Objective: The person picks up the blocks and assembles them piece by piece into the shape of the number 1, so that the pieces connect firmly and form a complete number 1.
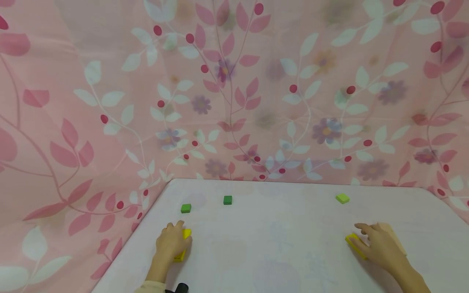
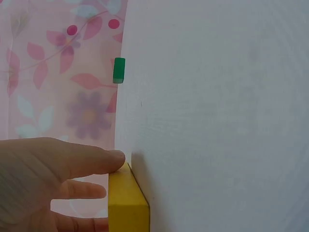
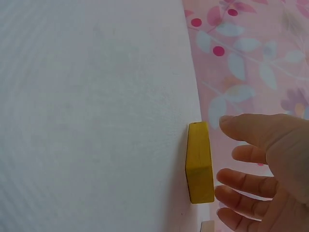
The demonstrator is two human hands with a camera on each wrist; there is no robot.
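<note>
On the left of the white table, my left hand [image 1: 171, 241] is on a yellow block [image 1: 180, 257]. In the left wrist view the thumb [image 2: 96, 162] lies against the edge of that block, with other fingers at its side; part of it is hidden. Over on the right, my right hand [image 1: 382, 246] hovers by a second yellow block [image 1: 355, 245]. Its fingers are relaxed and spread, and the right wrist view shows a gap between the thumb [image 3: 241, 126] and that yellow block [image 3: 199, 162]. A pale wooden block [image 1: 392, 236] lies beside this hand, partly covered by it.
Two green blocks, one at the left [image 1: 186, 208] and another [image 1: 228, 200], sit toward the back left. A light green block [image 1: 342, 198] lies at the back right. Behind the white table [image 1: 271, 228] hangs a pink floral cloth [image 1: 256, 101]. A black object [image 1: 181, 288] shows near the left wrist.
</note>
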